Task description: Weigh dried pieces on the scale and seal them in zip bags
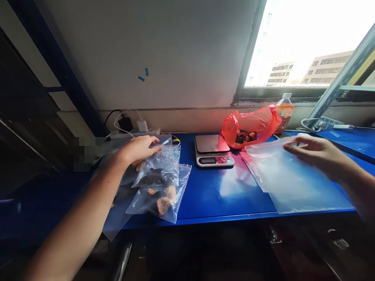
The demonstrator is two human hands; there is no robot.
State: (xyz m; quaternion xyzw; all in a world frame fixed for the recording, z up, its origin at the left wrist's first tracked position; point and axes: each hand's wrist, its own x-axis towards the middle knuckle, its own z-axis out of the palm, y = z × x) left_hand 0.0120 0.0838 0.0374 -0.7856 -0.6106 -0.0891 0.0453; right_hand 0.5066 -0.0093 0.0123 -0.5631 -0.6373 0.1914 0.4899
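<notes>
My left hand (141, 149) is over a pile of clear zip bags at the left, its fingers stretched out and apart at the top of the front bags. One zip bag (158, 177) there contains dark pieces. Below it another zip bag (164, 201) contains brown, dried-looking chunks. At the right, my right hand (310, 152) pinches the upper edge of a large flat clear plastic bag (301, 187), blurred a little by motion. Between my hands stands a white kitchen scale (212, 146) with a bare metal plate.
Behind the scale, a red plastic bag (265, 125) holds dark brown pieces. A bottle (285, 111) of orange drink stands by the window. Chargers and cables (142, 125) lie along the wall. The blue table's front edge (219, 219) runs near me; a metal ladder-like frame (331, 86) rises at right.
</notes>
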